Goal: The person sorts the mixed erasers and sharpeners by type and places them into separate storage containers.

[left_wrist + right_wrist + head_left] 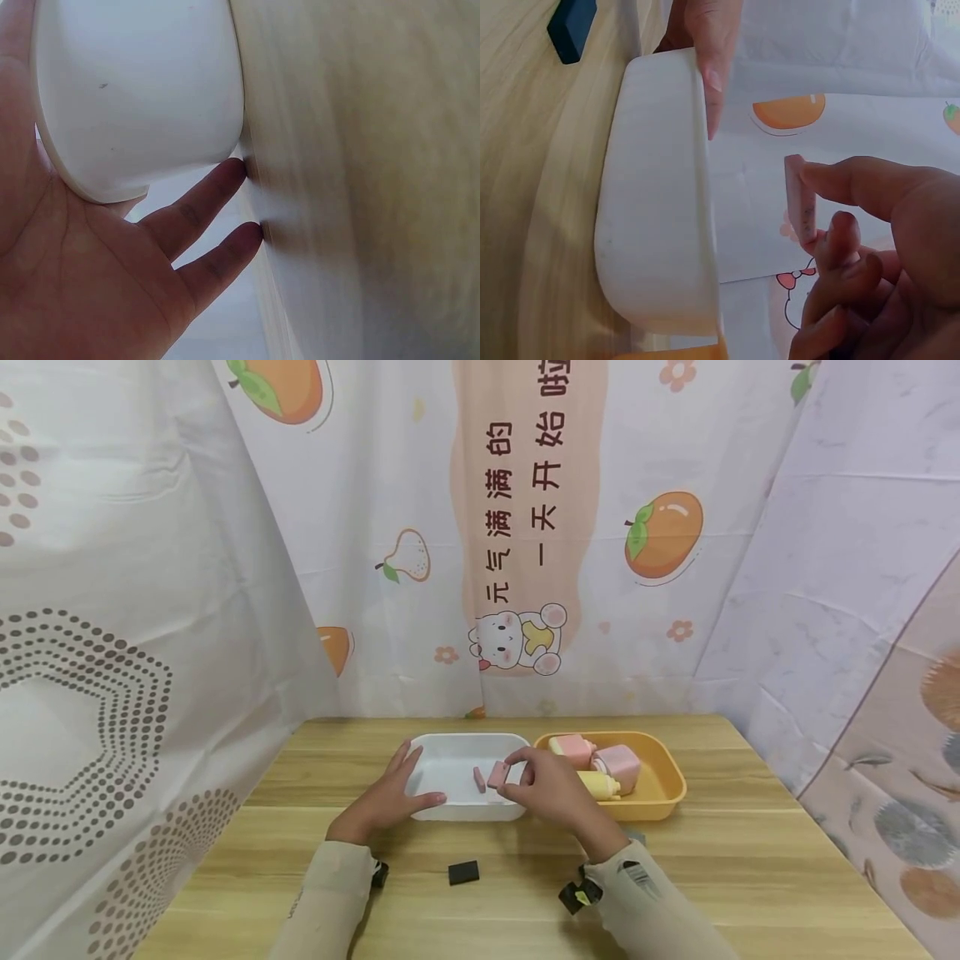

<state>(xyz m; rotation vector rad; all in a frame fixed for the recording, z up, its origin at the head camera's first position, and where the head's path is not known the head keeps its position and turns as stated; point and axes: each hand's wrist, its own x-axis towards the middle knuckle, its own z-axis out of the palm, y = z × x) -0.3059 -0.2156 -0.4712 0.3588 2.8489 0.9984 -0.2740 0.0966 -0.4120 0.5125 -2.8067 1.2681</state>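
Observation:
My right hand pinches a small flat pink block between thumb and fingertip, over the right part of the white tray. In the right wrist view the pink block stands on its narrow side, with faint dark marks on it. A second thin pink block shows within the tray, just left of the held one. At the tray's left end rests my left hand, thumb along the near rim. Its fingers are spread and fairly straight beneath the tray's end, their tips at the tabletop.
An orange-yellow tray stands directly right of the white one, holding a pink bottle, a pale pink container and a yellow bottle. A small black block lies on the wooden table. Printed curtains hang behind.

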